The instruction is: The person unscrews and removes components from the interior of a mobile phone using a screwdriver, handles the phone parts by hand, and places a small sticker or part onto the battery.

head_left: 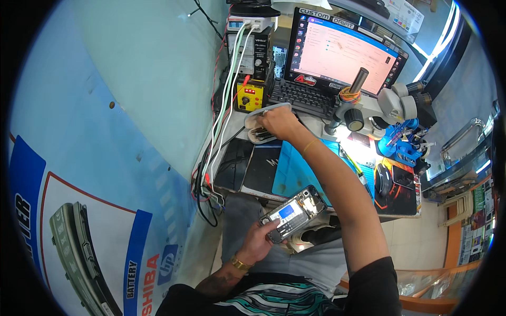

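My left hand (258, 239), with a gold watch on the wrist, is closed round the lower end of an opened smartphone (292, 213). The phone's back cover is off, so its inner parts show; it is tilted above my lap at the near edge of the desk. My right hand (279, 122) reaches across to an open grey zip case (254, 120) at the far left of the desk. Its fingers are bent down into the case, by several small dark slender things (261, 134). The fingertips are partly hidden, and what they pinch is too small to make out.
A blue work mat (295, 168) lies under my right forearm. Beyond it stand a microscope (354, 118), a keyboard (303, 97) and a monitor (342, 50). A yellow soldering station (250, 96) and hanging white cables (224, 105) are at left; a black mouse (383, 179) is at right.
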A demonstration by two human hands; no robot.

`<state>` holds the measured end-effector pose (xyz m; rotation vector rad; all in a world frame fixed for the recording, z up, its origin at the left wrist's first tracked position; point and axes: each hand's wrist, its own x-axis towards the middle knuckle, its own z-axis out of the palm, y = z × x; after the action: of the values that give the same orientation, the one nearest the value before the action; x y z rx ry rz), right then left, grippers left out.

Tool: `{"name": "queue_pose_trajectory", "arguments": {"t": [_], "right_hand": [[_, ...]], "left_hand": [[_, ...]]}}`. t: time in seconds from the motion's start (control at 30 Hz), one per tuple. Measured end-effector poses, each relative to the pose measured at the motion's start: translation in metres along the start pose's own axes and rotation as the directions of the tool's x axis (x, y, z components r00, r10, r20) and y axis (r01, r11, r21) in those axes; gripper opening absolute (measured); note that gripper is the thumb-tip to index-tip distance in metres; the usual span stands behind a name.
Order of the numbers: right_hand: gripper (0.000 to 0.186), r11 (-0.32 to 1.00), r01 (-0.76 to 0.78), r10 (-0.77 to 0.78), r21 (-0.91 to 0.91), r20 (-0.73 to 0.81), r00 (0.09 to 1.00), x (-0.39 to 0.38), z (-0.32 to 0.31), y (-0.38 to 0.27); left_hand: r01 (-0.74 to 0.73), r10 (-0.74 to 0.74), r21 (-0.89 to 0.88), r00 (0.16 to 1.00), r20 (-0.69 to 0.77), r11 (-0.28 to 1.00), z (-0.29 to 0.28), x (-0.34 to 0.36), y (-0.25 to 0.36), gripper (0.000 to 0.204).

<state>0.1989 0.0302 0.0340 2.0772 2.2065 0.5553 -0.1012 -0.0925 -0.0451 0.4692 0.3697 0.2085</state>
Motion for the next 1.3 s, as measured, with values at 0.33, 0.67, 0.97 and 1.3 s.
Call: {"name": "queue_pose_trajectory", "arguments": {"t": [0.33,0.67,0.97,1.3], "right_hand": [[0.022,0.976,-0.109,0.105,0.187,0.032,0.994,-0.015,-0.008,-0.003],[0.023,0.949,-0.226,0.182,0.22,0.204,0.962,-0.009,-0.014,-0.003],[0.019,0.889,-0.115,0.155,0.443,-0.056,0.986,-0.031,-0.012,0.006],[0.036,0.727,0.012,0.52,0.687,-0.562,0.643,-0.069,-0.089,-0.021]], "left_hand": [[-0.036,0.036,0.003,0.998,-0.049,0.999,0.003,0.003,-0.005,0.026],[-0.047,0.047,0.008,0.997,-0.06,0.999,0.004,0.001,-0.002,0.025],[-0.031,0.032,0.014,0.995,-0.091,0.999,0.003,0.002,-0.004,0.025],[-0.049,0.055,0.056,0.993,-0.108,0.997,0.023,0.007,0.011,0.039]]}}
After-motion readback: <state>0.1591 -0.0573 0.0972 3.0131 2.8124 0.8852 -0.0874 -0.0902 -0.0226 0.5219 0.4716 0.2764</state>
